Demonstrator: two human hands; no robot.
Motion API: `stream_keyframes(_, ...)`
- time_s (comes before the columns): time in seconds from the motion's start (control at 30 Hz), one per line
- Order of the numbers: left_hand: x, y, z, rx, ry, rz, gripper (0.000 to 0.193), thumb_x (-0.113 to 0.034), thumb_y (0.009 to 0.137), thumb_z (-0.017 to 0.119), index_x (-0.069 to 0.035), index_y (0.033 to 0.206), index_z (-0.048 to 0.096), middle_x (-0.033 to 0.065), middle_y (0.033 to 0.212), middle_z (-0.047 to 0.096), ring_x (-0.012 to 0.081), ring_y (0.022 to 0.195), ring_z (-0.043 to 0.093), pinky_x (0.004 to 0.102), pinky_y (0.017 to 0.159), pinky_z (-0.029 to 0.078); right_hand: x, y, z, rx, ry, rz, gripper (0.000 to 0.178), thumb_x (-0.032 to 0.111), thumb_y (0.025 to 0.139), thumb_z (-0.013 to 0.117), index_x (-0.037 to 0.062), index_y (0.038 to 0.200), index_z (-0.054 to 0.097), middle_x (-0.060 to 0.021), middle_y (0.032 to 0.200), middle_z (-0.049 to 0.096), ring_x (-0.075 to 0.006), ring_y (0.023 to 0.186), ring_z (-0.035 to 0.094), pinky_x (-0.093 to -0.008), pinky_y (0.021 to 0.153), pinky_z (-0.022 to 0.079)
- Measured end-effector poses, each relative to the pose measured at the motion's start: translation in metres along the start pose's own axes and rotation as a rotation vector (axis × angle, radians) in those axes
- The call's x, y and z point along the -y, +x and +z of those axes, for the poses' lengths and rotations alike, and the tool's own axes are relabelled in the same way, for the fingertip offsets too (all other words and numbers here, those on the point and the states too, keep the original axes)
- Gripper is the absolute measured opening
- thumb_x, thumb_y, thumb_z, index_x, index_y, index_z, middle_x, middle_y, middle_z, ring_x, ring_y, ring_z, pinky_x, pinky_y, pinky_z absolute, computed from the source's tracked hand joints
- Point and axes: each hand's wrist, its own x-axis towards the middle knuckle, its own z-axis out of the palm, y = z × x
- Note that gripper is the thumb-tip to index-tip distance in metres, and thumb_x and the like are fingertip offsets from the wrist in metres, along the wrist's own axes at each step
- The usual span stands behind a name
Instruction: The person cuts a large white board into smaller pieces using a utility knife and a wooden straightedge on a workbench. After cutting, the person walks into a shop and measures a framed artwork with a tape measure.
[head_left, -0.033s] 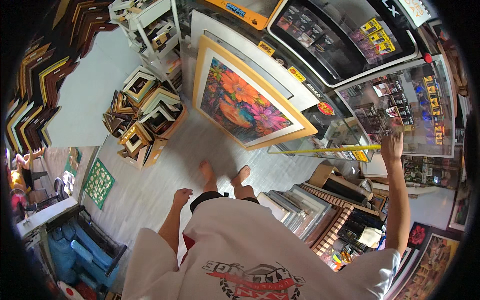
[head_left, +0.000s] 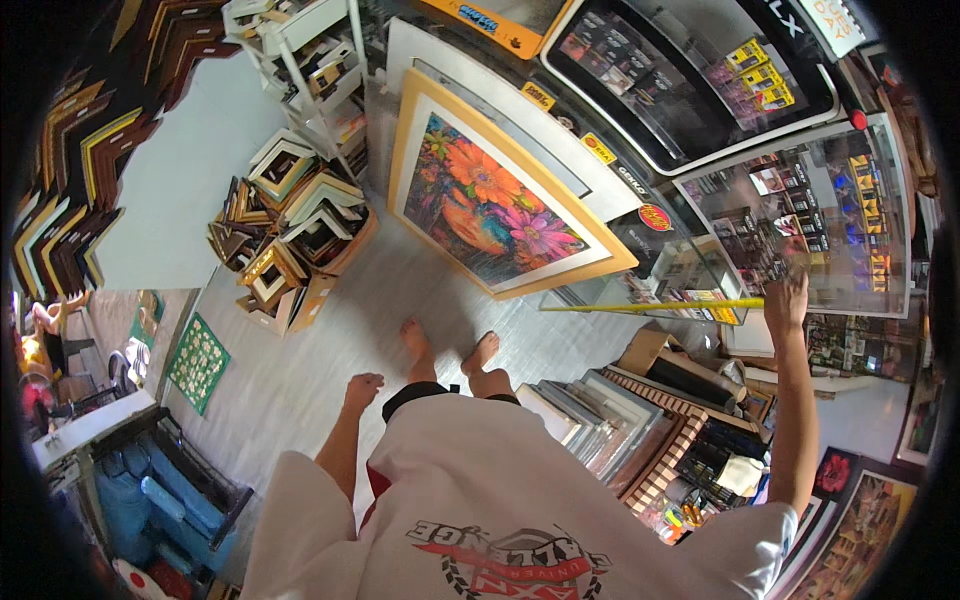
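Note:
With my arm stretched out to the right, my right hand (head_left: 787,300) is closed on one end of a yellow measuring tape (head_left: 655,304). The tape runs out leftward, below the lower corner of a framed flower picture (head_left: 490,200). That picture has a pale wood frame and a white mat, and it leans beside a glass counter (head_left: 690,265). My left hand (head_left: 365,388) hangs at my side over the floor, its fingers curled in a loose fist with nothing seen in them. The tape's far end is close to the counter's base; whether it touches anything cannot be made out.
A box of frame corner samples (head_left: 290,310) stands on the floor at left, near a white shelf rack (head_left: 310,90). Stacked frames (head_left: 590,420) lean close on my right. Blue jeans (head_left: 140,500) hang at lower left. A green floral mat (head_left: 198,365) lies beyond.
The view has shifted very slightly. My right hand still grips the tape, and my left hand hangs in the same place.

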Motion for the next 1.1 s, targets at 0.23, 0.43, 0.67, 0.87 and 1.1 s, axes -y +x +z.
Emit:
stream_keyframes(0.23, -0.024, 0.005, -0.034, -0.079, -0.159, 0.009, 0.033, -0.027, 0.098, 0.062, 0.001, 0.112, 0.073, 0.0122, 0.102, 0.077, 0.0199, 0.091, 0.072, 0.0344, 0.078, 0.058, 0.030, -0.042, 0.037, 0.252, 0.007, 0.034, 0.020, 0.019, 0.093, 0.058, 0.0136, 0.096, 0.078, -0.0100, 0.101, 0.075, -0.0252, 0.108, 0.068, -0.0462, 0.113, 0.034)
stream_keyframes(0.43, 0.014, -0.048, 0.002, -0.173, -0.269, 0.036, 0.035, -0.029, 0.099, 0.060, -0.001, 0.113, 0.074, 0.0119, 0.102, 0.077, 0.0208, 0.090, 0.072, 0.0353, 0.080, 0.058, 0.085, -0.053, 0.002, 0.343, 0.053, -0.097, 0.028, 0.019, 0.098, 0.051, 0.0149, 0.107, 0.077, -0.0056, 0.105, 0.077, -0.0225, 0.104, 0.072, -0.0477, 0.117, 0.024)
stream_keyframes(0.67, 0.114, -0.171, 0.048, -0.212, -0.047, -0.095, 0.035, -0.034, 0.098, 0.060, -0.004, 0.107, 0.076, 0.0132, 0.095, 0.078, 0.0237, 0.084, 0.073, 0.0399, 0.081, 0.057, 0.186, -0.072, -0.028, 0.131, 0.209, -0.250, 0.030, 0.025, 0.100, 0.050, 0.0149, 0.107, 0.077, -0.0082, 0.112, 0.075, -0.0252, 0.115, 0.068, -0.0523, 0.121, 0.020)
stream_keyframes(0.87, 0.190, -0.257, 0.065, -0.362, -0.102, -0.333, 0.042, -0.044, 0.094, 0.062, -0.007, 0.106, 0.077, 0.0168, 0.096, 0.077, 0.0325, 0.092, 0.073, 0.0417, 0.085, 0.055, 0.263, -0.072, -0.093, 0.259, 0.161, -0.403, 0.038, 0.034, 0.098, 0.054, 0.0144, 0.125, 0.071, -0.0118, 0.131, 0.068, -0.0298, 0.129, 0.060, -0.0570, 0.123, 0.016)
stream_keyframes(1.1, 0.268, -0.284, 0.066, -0.503, -0.483, -0.394, 0.043, -0.041, 0.098, 0.061, -0.001, 0.107, 0.075, 0.0124, 0.096, 0.077, 0.0217, 0.088, 0.072, 0.0380, 0.081, 0.055, 0.413, -0.065, -0.134, 0.104, 0.101, -0.683, 0.049, 0.053, 0.088, 0.058, 0.0185, 0.118, 0.076, -0.0082, 0.129, 0.070, -0.0313, 0.129, 0.059, -0.0696, 0.109, 0.030)
